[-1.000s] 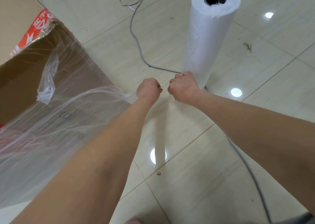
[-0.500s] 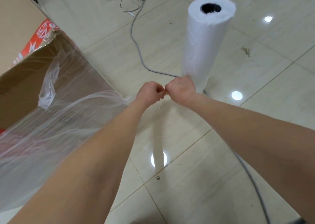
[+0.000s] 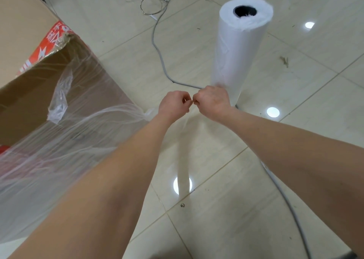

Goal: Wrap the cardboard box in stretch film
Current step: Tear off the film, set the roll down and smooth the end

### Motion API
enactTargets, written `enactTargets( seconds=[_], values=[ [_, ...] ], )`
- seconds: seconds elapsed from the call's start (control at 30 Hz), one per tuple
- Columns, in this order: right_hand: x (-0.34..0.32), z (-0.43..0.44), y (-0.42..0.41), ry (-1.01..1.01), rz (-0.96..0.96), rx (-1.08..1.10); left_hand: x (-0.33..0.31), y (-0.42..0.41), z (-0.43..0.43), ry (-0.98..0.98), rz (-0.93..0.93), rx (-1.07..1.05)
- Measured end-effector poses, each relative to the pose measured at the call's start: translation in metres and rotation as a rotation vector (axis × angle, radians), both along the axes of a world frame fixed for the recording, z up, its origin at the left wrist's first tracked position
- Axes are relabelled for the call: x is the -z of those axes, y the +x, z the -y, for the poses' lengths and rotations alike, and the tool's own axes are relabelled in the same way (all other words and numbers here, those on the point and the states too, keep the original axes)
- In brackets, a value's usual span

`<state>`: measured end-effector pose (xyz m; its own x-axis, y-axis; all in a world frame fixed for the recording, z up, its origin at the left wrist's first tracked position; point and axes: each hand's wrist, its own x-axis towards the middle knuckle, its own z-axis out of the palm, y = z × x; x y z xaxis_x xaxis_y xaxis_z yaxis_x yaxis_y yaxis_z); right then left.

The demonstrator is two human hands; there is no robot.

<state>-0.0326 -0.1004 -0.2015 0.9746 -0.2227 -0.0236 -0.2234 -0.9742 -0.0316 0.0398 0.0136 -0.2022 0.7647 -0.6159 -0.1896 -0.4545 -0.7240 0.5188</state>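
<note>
Filling the nine o'clock side, the cardboard box (image 3: 29, 101) sits on the tiled floor (image 3: 295, 209) with stretch film (image 3: 65, 140) wrapped around it; its contents cannot be seen. At one o'clock the film roll (image 3: 239, 47) stands upright. Left hand (image 3: 173, 106) and right hand (image 3: 213, 102) are closed, pinching film between them at center.

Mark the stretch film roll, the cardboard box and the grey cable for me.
stretch film roll (image 3: 236, 49), head view, on its white side wall.
cardboard box (image 3: 25, 93), head view, on the bare brown side above the film.
grey cable (image 3: 160, 55), head view, on the run across the floor tiles.
</note>
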Motion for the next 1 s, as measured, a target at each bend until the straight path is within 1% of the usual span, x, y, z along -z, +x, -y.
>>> enactTargets(
  seconds=[0.07, 0.17, 0.2, 0.27, 0.37, 0.47, 0.53, 0.57, 0.6, 0.67, 0.73, 0.8, 0.87, 0.93, 1.0],
  values=[
    [-0.002, 0.000, -0.002, -0.007, 0.000, -0.022, 0.000, 0.000, 0.001, -0.014, 0.001, -0.054],
    [0.000, -0.003, -0.009, -0.083, -0.056, -0.144, -0.003, 0.009, -0.002, -0.095, -0.002, -0.232],
    [0.002, -0.002, -0.012, -0.077, -0.052, -0.148, -0.003, 0.014, -0.003, -0.099, -0.004, -0.257],
    [0.001, 0.003, -0.014, -0.026, -0.003, -0.077, -0.003, 0.017, -0.005, -0.059, -0.021, -0.236],
    [0.003, 0.005, -0.013, 0.018, 0.023, -0.012, 0.000, 0.014, -0.004, -0.055, -0.128, -0.199],
    [0.007, 0.002, -0.007, 0.115, -0.018, 0.051, 0.002, 0.010, -0.006, -0.123, -0.241, -0.191],
    [0.009, -0.003, -0.003, 0.201, -0.096, 0.069, 0.001, 0.011, -0.009, -0.167, -0.275, -0.196],
    [0.009, -0.005, -0.001, 0.204, -0.136, 0.069, 0.001, 0.010, -0.009, -0.182, -0.287, -0.197],
    [0.010, -0.007, 0.000, 0.161, -0.158, 0.054, 0.001, 0.009, -0.009, -0.190, -0.296, -0.191],
    [0.010, -0.008, 0.005, -0.009, -0.173, -0.019, 0.003, 0.008, -0.009, -0.183, -0.284, -0.172],
    [0.010, -0.006, 0.009, -0.108, -0.183, -0.046, 0.006, 0.008, -0.009, -0.155, -0.261, -0.144],
    [0.010, -0.003, 0.009, -0.107, -0.177, -0.035, 0.009, 0.008, -0.008, -0.118, -0.284, -0.099],
    [0.011, -0.001, 0.007, -0.084, -0.150, -0.039, 0.012, 0.007, -0.006, -0.002, -0.309, -0.023],
    [0.013, -0.001, 0.005, -0.045, -0.143, -0.043, 0.016, 0.004, -0.002, 0.171, -0.212, 0.077],
    [0.015, 0.000, 0.004, 0.024, -0.148, 0.007, 0.019, 0.003, 0.002, 0.231, -0.096, 0.065]
  ],
)
